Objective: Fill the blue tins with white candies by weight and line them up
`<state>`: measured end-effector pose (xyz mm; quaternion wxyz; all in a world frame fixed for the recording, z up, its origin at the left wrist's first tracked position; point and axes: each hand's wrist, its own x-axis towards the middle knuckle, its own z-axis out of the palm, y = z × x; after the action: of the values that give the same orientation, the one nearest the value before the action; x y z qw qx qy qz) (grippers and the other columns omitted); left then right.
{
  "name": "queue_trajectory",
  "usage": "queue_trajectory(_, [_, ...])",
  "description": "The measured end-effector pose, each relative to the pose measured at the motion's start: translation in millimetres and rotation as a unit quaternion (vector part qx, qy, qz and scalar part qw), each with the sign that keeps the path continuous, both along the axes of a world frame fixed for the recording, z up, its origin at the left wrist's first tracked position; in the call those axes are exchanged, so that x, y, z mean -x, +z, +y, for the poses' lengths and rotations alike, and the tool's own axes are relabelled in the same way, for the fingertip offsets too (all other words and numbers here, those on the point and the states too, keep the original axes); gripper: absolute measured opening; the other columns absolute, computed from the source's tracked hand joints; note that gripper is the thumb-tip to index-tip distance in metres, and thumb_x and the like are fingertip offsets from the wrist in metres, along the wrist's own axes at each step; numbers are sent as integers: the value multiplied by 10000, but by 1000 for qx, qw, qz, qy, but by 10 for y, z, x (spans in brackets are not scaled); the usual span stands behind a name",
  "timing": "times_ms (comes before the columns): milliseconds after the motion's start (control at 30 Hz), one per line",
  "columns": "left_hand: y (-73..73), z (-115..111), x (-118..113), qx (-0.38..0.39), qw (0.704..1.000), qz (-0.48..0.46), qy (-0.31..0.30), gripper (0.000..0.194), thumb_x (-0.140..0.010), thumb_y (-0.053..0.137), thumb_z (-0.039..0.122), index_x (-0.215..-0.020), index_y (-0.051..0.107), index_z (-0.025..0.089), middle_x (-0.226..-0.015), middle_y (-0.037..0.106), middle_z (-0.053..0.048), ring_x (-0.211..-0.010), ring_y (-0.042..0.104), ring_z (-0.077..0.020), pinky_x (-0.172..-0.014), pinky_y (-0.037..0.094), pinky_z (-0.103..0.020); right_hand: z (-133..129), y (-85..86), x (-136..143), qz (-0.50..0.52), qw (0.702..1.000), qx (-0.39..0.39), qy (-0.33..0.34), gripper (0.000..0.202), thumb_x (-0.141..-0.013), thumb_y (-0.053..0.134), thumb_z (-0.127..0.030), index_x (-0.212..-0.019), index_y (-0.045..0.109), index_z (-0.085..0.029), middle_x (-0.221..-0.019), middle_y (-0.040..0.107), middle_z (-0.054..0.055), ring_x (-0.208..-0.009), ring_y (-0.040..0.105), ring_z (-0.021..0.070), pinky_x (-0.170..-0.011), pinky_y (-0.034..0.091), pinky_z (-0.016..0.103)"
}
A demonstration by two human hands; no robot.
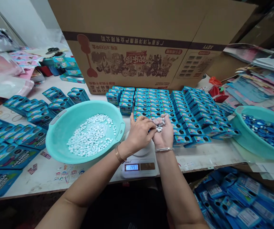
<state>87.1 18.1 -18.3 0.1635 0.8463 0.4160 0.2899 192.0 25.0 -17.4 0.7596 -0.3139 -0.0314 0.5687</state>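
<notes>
My right hand [164,135] is cupped palm up, with several small white candies [159,129] in it. My left hand [139,133] meets it from the left, fingers curled together at the edge of the right palm. A bit of blue shows by its fingertips; what they hold I cannot make out. Beneath both hands is a white digital scale [139,173], its lit display showing 1497, a decimal point being unclear. Left of it, a turquoise basin [56,143] holds many white candies [89,136]. Beyond my hands stand rows of small blue boxes [148,100] with round openings.
More blue boxes [24,136] stand at the left. A large cardboard carton [156,19] rises behind the rows. At the right, another turquoise basin [243,136] holds blue and silver pieces [265,127]. Blue cartons [241,194] fill a container below the table's right edge.
</notes>
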Motion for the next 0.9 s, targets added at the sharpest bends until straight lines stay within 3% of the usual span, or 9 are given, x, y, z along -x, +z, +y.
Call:
queue_trajectory(167, [49, 27, 9, 26, 999, 34, 3, 108, -901, 621, 286, -878, 715, 238, -909, 704, -12, -1061, 564, -266, -1119, 198, -684, 14, 1, -9, 8, 1000, 9, -8, 360, -986, 532, -442, -723, 472, -204, -486, 322, -106, -390, 329, 61, -396, 357, 151])
queue_trajectory(300, [101, 39, -9, 21, 999, 43, 21, 154, -903, 621, 343, -850, 719, 237, -880, 710, -4, -1030, 563, -255, -1137, 195, -642, 22, 23, 7, 1, 1000, 2, -10, 349, -988, 536, -434, -737, 463, -203, -496, 319, -108, -394, 333, 52, -391, 337, 140])
queue_trajectory(567, [138, 0, 7, 59, 998, -2, -1, 101, -891, 606, 247, -866, 703, 233, -933, 713, 9, -1043, 567, -247, -1122, 207, -656, 37, -41, -78, 44, 999, -31, 6, 310, -989, 546, -351, -733, 449, -205, -514, 296, -116, -365, 283, 39, -380, 322, 145])
queue_trajectory(733, [97, -39, 163, 42, 999, -9, 7, 77, -889, 632, 270, -862, 689, 225, -936, 685, -3, -1066, 562, -236, -1136, 200, -630, 6, -57, -239, 94, 994, -51, 36, 318, -1011, 480, -293, -711, 421, -204, -503, 279, -111, -354, 256, 51, -332, 227, 154])
queue_trajectory(900, [-11, -28, 291, 20, 999, 25, 23, 75, -890, 645, 280, -881, 702, 232, -1047, 665, -36, -1144, 536, -257, -1132, 183, -659, -53, 17, -303, 87, 995, -41, -4, 341, -1047, 373, -318, -732, 440, -203, -500, 280, -111, -340, 238, 54, -324, 202, 157])
